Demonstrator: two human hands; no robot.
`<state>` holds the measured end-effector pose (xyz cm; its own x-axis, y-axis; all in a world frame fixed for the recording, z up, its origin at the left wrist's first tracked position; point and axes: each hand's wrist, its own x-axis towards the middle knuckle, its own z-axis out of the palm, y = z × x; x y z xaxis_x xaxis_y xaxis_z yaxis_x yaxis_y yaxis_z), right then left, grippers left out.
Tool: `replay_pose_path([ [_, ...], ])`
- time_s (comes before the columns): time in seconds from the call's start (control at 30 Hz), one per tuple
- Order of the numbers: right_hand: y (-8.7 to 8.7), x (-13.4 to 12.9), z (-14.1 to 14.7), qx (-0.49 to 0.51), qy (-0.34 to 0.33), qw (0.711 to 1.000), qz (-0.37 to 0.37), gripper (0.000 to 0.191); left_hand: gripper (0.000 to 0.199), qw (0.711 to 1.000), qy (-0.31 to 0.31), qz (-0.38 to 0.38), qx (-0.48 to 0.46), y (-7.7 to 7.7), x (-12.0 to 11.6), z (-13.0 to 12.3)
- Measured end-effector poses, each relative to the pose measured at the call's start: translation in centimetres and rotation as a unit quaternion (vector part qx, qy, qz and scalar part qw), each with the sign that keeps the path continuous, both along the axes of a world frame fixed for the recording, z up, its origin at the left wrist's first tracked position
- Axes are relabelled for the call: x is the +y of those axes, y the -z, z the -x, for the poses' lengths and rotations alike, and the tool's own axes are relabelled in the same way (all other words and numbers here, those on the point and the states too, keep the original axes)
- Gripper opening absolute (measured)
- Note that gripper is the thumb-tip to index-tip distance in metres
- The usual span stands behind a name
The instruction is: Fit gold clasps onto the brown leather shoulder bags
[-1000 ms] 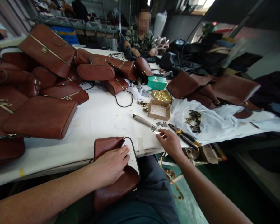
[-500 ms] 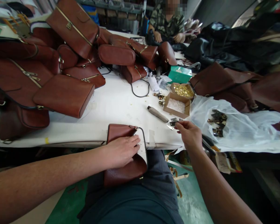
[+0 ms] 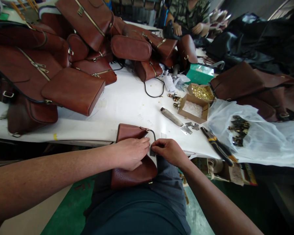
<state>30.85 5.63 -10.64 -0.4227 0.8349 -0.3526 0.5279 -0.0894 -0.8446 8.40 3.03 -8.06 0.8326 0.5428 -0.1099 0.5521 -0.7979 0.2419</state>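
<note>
A brown leather bag (image 3: 137, 176) lies across my lap against the table's front edge, its pale side facing right. My left hand (image 3: 133, 153) grips this bag, with the fingers together over the pale part; the thumb is hidden. Between the thumb and fingers of my right hand (image 3: 168, 150) is a small dark metal plate (image 3: 152, 152), held at the bag's pale side close to the left fingertips. Just beyond, on the white table, several small metal plates (image 3: 189, 128) lie beside a grey-wrapped tool handle (image 3: 171, 117).
Yellow-black pliers (image 3: 217, 145) hang over the table's front edge. Small boxes hold white bits (image 3: 196, 119) and gold pieces (image 3: 202, 92). A plastic bag (image 3: 220, 114) contains metal fittings. Brown bags (image 3: 73, 86) are heaped left. Across the table sits a person in camouflage (image 3: 188, 16).
My right hand has carried the small metal plate from the table's loose plates leftward to the bag. My left hand stays on the bag. The view has shifted slightly.
</note>
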Motion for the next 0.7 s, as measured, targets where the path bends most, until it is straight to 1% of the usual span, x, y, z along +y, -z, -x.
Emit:
replay_pose_path([
  [0.1,0.2,-0.3,0.1,-0.022,-0.003,0.999,-0.034,0.013,0.049,1.0,0.006,0.009,0.009,-0.4,0.1,0.1],
  [0.2,0.6,-0.6,0.2,-0.04,-0.016,0.994,-0.1,0.015,0.046,1.0,0.019,0.007,0.012,-0.7,0.1,0.2],
  [0.27,0.9,-0.8,0.2,-0.063,-0.024,0.987,-0.148,0.017,0.045,1.0,0.024,0.003,0.012,-0.7,0.0,0.1],
  [0.33,1.1,-1.1,0.1,-0.087,-0.027,0.979,-0.181,0.017,0.046,1.0,0.023,-0.005,0.01,-0.6,-0.1,0.1],
  [0.4,1.2,-1.4,-0.1,-0.094,-0.037,0.975,-0.197,0.017,0.047,1.0,0.018,-0.012,0.009,-0.5,-0.2,0.0],
  [0.47,1.1,-1.4,-0.6,-0.077,-0.053,0.975,-0.202,0.018,0.045,1.0,0.013,-0.012,0.005,-0.4,-0.1,-0.1],
  [0.5,0.9,-1.2,-0.9,-0.065,-0.049,0.975,-0.206,0.019,0.044,1.0,0.009,-0.008,0.003,-0.4,-0.1,-0.1],
  [0.57,0.4,0.0,-1.6,-0.051,0.0,0.969,-0.243,0.021,0.042,1.0,0.006,0.001,-0.004,-0.4,0.1,-0.1],
  [0.6,0.1,1.0,-2.0,-0.06,0.038,0.958,-0.28,0.023,0.041,1.0,0.006,0.005,-0.006,-0.4,0.2,-0.1],
  [0.67,-0.3,3.8,-2.4,-0.119,0.096,0.917,-0.368,0.028,0.04,1.0,0.007,0.01,-0.006,-0.4,0.4,-0.1],
  [0.7,-0.4,5.4,-2.5,-0.164,0.104,0.895,-0.402,0.032,0.04,1.0,0.008,0.012,-0.005,-0.4,0.5,-0.1],
])
